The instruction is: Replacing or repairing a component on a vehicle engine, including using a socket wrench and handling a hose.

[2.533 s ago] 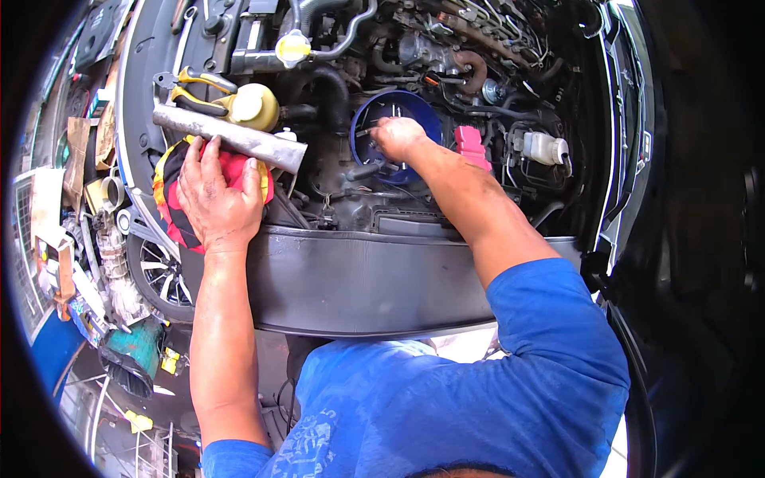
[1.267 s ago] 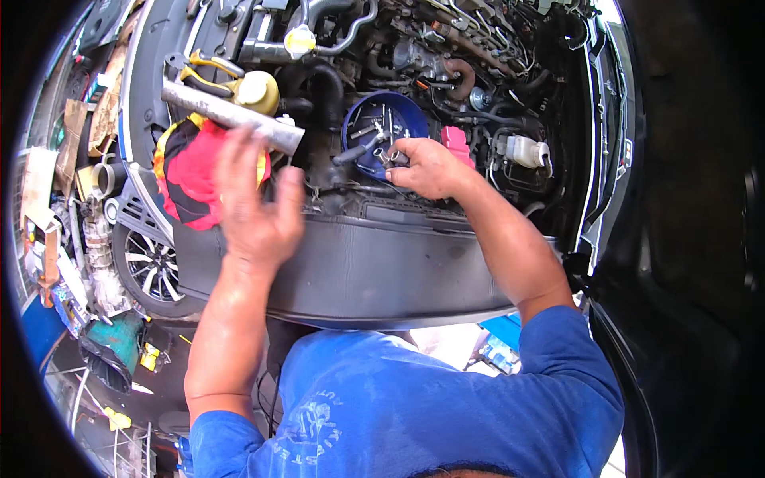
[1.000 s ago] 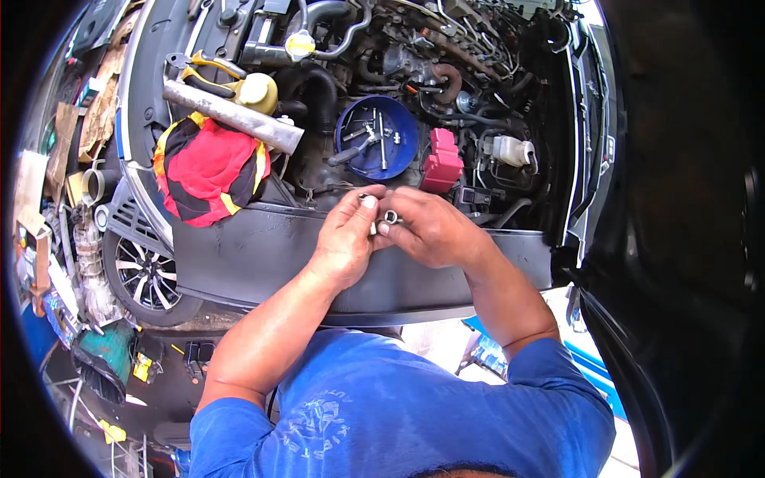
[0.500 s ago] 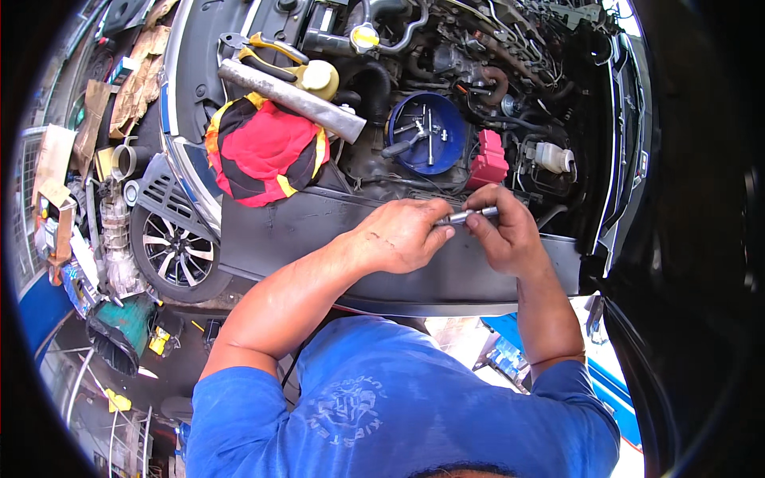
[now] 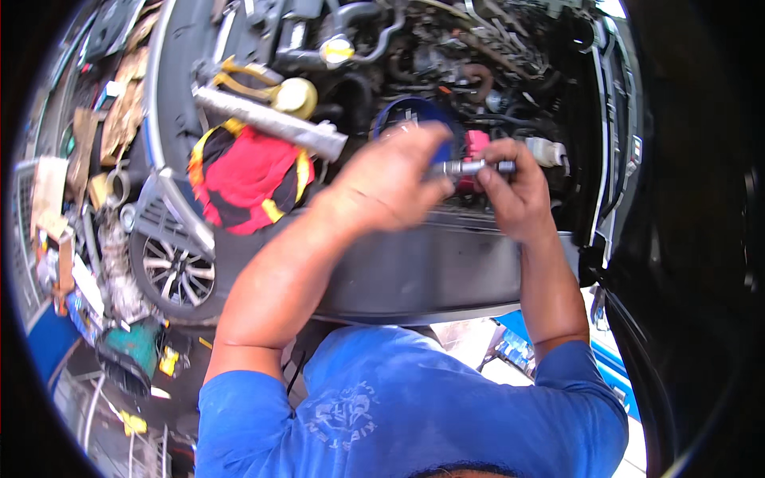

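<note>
Over the front edge of the engine bay, my right hand (image 5: 518, 187) pinches a short silver socket extension (image 5: 466, 167) with a darker end. The thumb lies below it and the fingers curl behind. My left hand (image 5: 390, 179) is at the other end of the extension, blurred by motion. Its thumb and fingers lie on either side of that end, and I cannot make out whether they touch it. Behind my left hand stands a round blue bowl (image 5: 382, 119), partly covered; bits of metal tools show inside.
A red and black cloth (image 5: 253, 179) with yellow edges lies at the left, a metal tube (image 5: 271, 121) beyond it. Yellow-handled pliers (image 5: 239, 76) rest behind. A dark fender cover (image 5: 398, 271) hangs over the near edge. A red block (image 5: 476, 143) and a white reservoir (image 5: 546, 151) are beyond my right hand.
Both hands have risen farther over the engine bay with the socket extension. My left hand now blurs and stands more open around its end. The view has shifted slightly.
</note>
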Motion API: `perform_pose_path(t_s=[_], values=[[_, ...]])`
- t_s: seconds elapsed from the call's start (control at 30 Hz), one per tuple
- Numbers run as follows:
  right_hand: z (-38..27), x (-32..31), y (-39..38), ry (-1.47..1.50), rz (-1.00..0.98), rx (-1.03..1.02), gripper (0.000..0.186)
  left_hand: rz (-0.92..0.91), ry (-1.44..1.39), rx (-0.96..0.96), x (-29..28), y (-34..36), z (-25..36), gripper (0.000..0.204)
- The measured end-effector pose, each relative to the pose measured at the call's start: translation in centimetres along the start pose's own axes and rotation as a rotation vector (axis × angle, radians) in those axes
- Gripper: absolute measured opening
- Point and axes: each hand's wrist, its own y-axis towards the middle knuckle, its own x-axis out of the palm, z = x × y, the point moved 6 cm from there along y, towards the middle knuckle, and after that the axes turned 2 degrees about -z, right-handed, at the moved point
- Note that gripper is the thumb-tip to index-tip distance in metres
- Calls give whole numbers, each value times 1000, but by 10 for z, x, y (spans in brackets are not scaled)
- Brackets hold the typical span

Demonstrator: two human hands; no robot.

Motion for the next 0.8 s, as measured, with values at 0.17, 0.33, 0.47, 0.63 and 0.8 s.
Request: perform_pose_path(t_s=[0.17,0.33,0.47,0.63,0.8], values=[[55,-91,77,-348,289,154,18,953,-146,-105,-132,58,-85,32],[144,-136,152,-661,279,209,22,1189,-323,-41,-178,46,-141,24],[196,-131,202,-769,222,142,22,1180,-422,-32,-179,40,-162,23],[216,-121,233,-796,193,154,25,1126,-447,-73,-184,45,-170,21],[218,-119,235,-823,204,251,36,1104,-609,-23,-189,47,-173,19]])
